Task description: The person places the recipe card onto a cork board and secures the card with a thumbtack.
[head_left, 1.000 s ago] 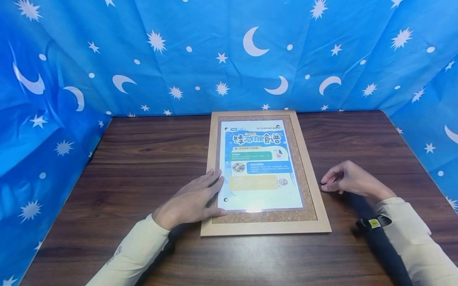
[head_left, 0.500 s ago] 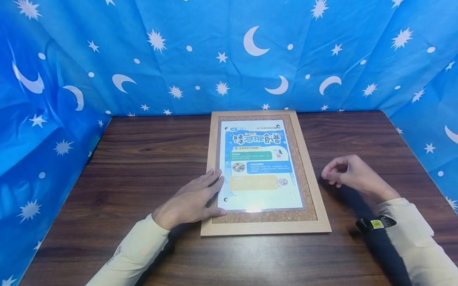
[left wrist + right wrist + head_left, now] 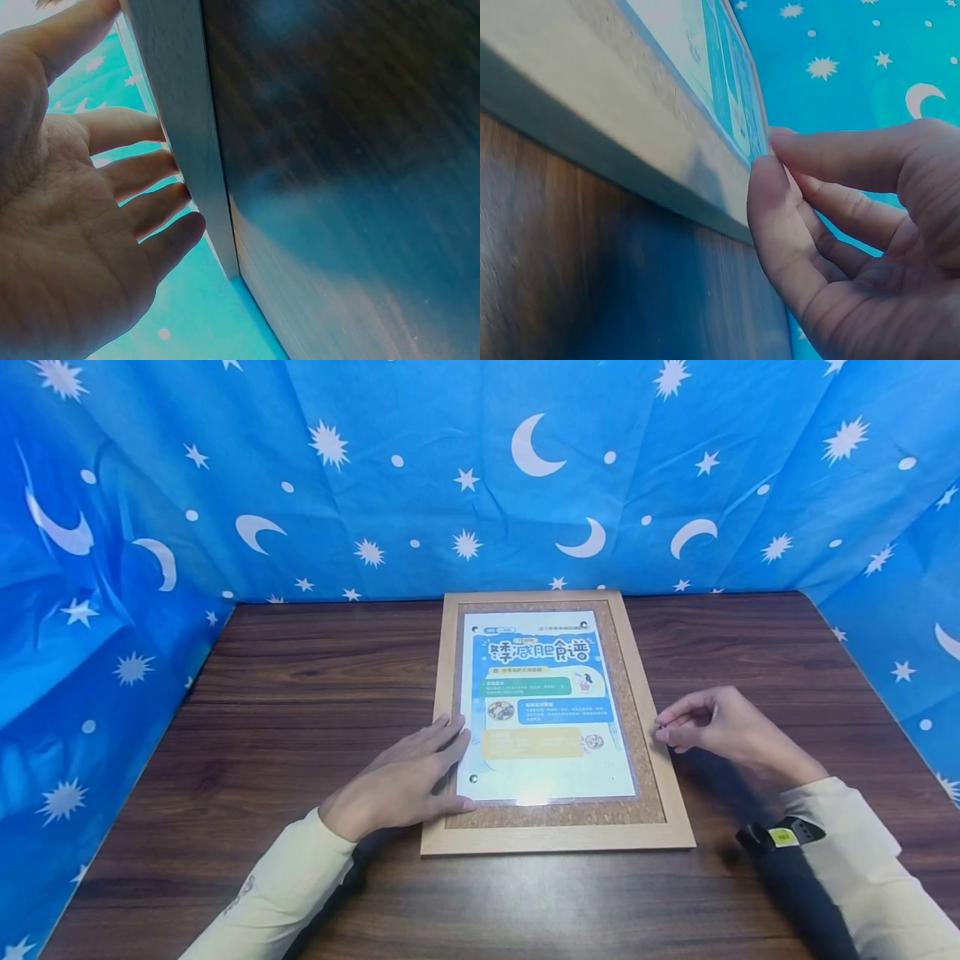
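A cork board [image 3: 555,839] in a pale wood frame lies on the table, bearing a blue and white printed sheet [image 3: 555,777]. Round silver thumbtacks sit at the sheet's upper left [image 3: 476,629], upper right [image 3: 583,625] and lower left [image 3: 473,779]; a small dark dot marks its lower right. My left hand [image 3: 397,781] rests along the frame's left side, its fingers extended over the edge; the left wrist view shows the palm beside it. Near the frame's right edge, my right hand [image 3: 727,731] pinches a thumbtack [image 3: 659,725] between thumb and fingertips, mostly hidden by them.
The dark wood-grain table [image 3: 315,660] surrounds the board. Blue cloth [image 3: 420,460] printed with white moons and stars hangs behind and on both sides. A black band with a yellow-green face [image 3: 782,837] is strapped at the right wrist.
My right hand first lifts slightly from beside the frame, then shifts left until its fingertips are over the frame's right edge. The left hand and board stay in place.
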`<state>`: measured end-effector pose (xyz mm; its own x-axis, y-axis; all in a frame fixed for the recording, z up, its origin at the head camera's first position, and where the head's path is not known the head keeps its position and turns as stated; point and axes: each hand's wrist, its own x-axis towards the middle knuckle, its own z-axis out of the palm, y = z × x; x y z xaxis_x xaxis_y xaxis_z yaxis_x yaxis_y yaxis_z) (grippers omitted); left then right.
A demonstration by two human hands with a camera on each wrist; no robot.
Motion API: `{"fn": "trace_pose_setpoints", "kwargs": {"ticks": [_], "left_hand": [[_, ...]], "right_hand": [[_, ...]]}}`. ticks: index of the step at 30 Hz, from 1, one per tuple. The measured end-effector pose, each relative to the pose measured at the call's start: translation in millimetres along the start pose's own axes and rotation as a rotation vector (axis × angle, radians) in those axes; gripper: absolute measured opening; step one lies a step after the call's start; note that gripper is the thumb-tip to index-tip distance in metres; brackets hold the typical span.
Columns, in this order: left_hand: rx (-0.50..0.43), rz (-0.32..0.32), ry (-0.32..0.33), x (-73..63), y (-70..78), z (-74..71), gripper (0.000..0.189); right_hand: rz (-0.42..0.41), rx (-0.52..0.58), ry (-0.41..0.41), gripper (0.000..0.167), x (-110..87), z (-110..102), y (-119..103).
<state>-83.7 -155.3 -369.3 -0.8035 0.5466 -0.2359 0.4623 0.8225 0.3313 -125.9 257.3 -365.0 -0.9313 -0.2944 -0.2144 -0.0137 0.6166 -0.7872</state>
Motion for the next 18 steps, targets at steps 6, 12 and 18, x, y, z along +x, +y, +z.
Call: {"fn": "trace_pose_setpoints", "kwargs": {"ticks": [6,12,18], "left_hand": [[-0.004,0.004,0.005,-0.6,-0.2,0.1,0.088],[-0.006,0.0,0.003,-0.8,0.0,0.5,0.087],[-0.004,0.002,0.007,-0.3,-0.1,0.4,0.088]], "right_hand": [[-0.002,0.016,-0.018,0.018,-0.3,8.7,-5.4],[-0.001,0.033,-0.05,0.018,-1.2,15.2,-9.5],[0.009,0.038,-0.08,0.021,-2.1,20.4,-12.7]]}}
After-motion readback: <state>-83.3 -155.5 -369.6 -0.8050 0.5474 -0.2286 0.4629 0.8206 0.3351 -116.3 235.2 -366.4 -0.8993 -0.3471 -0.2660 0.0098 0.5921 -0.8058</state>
